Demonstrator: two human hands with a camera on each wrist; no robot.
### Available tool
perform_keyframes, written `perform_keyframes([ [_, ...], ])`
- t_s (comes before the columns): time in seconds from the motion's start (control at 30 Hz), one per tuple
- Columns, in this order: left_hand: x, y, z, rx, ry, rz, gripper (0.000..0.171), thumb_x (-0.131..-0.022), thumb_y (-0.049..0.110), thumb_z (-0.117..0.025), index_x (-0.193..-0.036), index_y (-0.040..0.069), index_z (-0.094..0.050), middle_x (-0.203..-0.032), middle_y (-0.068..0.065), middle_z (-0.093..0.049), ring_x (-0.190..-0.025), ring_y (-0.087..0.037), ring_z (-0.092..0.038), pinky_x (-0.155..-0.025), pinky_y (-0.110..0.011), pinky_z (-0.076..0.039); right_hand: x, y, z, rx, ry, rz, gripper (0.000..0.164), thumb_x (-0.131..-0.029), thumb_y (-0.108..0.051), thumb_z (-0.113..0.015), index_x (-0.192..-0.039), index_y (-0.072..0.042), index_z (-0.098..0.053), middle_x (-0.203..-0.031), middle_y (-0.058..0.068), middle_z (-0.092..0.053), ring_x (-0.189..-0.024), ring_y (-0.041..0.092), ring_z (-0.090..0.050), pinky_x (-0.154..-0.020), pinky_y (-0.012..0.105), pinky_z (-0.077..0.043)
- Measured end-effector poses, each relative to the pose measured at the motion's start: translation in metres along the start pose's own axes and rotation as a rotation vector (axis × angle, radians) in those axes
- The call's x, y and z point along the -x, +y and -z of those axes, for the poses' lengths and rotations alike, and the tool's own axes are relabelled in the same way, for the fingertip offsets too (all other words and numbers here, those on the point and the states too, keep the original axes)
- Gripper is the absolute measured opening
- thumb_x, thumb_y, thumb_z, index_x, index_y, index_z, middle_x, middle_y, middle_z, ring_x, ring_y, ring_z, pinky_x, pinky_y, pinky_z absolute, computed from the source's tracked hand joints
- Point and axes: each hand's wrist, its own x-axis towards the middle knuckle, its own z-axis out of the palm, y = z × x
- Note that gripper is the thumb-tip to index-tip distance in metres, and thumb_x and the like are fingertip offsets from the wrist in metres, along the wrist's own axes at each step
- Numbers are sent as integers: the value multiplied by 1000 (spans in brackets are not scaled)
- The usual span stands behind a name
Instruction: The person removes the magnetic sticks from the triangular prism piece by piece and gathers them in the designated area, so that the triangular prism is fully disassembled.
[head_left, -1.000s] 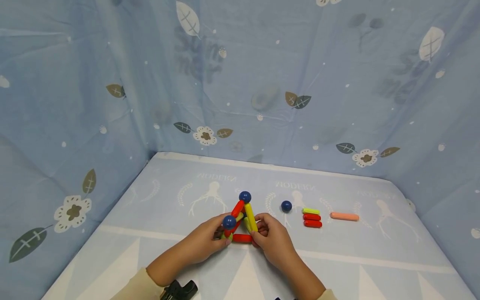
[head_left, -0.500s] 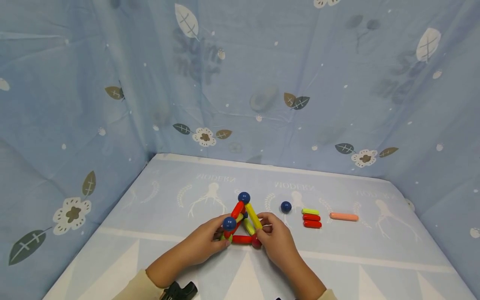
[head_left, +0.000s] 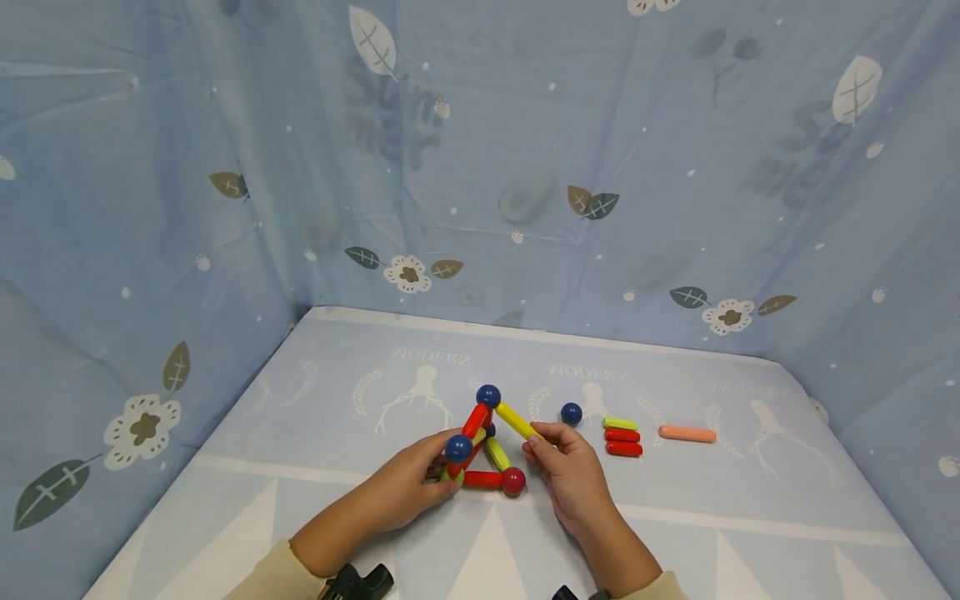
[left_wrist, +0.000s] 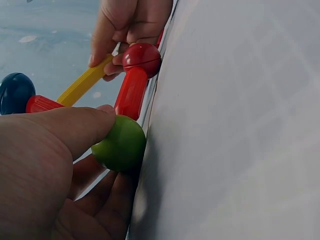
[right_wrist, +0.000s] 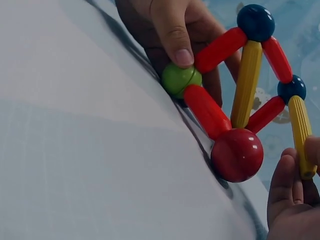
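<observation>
A ball-and-stick construction stands on the table in front of me, with blue balls at its top corners and red sticks between. My left hand grips its near left corner, thumb on the green ball. A red stick runs from there to the red ball. My right hand pinches the lower end of a yellow stick, whose upper end meets the blue ball. That stick slants out to the right, and its held end is apart from the red ball.
To the right lie a loose blue ball, a short yellow-green stick, two red sticks and a longer orange stick. A blue patterned curtain hangs behind the table.
My right hand has moved right and slightly up, swinging the yellow stick's lower end outward from the red ball, which now shows fully. The left hand stays in place.
</observation>
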Motion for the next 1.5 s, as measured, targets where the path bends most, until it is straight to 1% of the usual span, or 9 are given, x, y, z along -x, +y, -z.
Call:
perform_keyframes([
  [0.27,1,0,1,10,-1,-3,72,-94,19,-80,-155,37,-45,-149,1,-58,-130,-20,-64,-108,-48,-54,0,-3,0,47,30,14,26,-98,-7,-73,-124,-2,-73,-119,15,-60,-98,23,-71,-87,26,-62],
  [0.5,1,0,1,8,-5,-9,71,-94,18,-80,-155,34,-46,-148,0,-58,-129,-20,-64,-107,-47,-54,-2,0,3,247,48,7,20,-97,-16,-75,-117,-9,-77,-110,10,-65,-94,21,-66,-80,20,-59],
  [0.53,1,0,1,5,-5,-5,71,-94,18,-80,-155,33,-46,-148,0,-59,-129,-20,-64,-107,-47,-54,-2,1,4,255,47,3,20,-97,-16,-75,-116,-9,-77,-109,10,-65,-93,21,-66,-80,20,-59],
  [0.77,0,0,1,-4,-5,-6,71,-94,19,-80,-154,33,-46,-148,0,-59,-128,-20,-64,-107,-48,-54,-3,3,5,209,21,-22,23,-98,-14,-74,-120,-8,-75,-116,12,-62,-99,23,-66,-85,21,-60],
  [0.97,0,-2,0,-5,-3,-14,70,-94,19,-80,-154,34,-47,-145,2,-60,-128,-20,-64,-107,-48,-54,-2,0,9,216,-19,-35,26,-98,-15,-74,-123,-10,-74,-118,12,-63,-101,23,-67,-86,22,-60],
  [1.07,0,-2,0,-4,-4,-19,70,-94,19,-80,-154,33,-46,-146,2,-60,-128,-20,-64,-107,-49,-54,-1,-4,13,214,-33,-31,27,-97,-13,-75,-125,-9,-74,-119,11,-64,-101,24,-66,-84,23,-60],
  [1.23,-1,-1,-2,-4,-3,-11,71,-93,19,-80,-155,32,-47,-146,3,-60,-128,-20,-64,-107,-50,-54,-1,-11,26,224,-42,-13,30,-97,-8,-74,-127,-7,-73,-127,12,-62,-106,24,-64,-88,25,-61],
  [1.33,-1,0,-2,-10,2,-6,70,-93,19,-81,-153,34,-48,-145,4,-60,-127,-20,-64,-107,-50,-54,-3,-14,34,177,-47,-12,30,-99,-6,-70,-129,-3,-72,-130,13,-59,-108,25,-65,-91,25,-61],
  [1.5,0,1,-1,-13,4,1,70,-93,19,-81,-152,36,-48,-144,3,-61,-127,-20,-64,-106,-50,-55,-5,-19,48,65,-59,-26,36,-103,-4,-64,-138,3,-63,-134,13,-57,-111,27,-66,-95,28,-60],
])
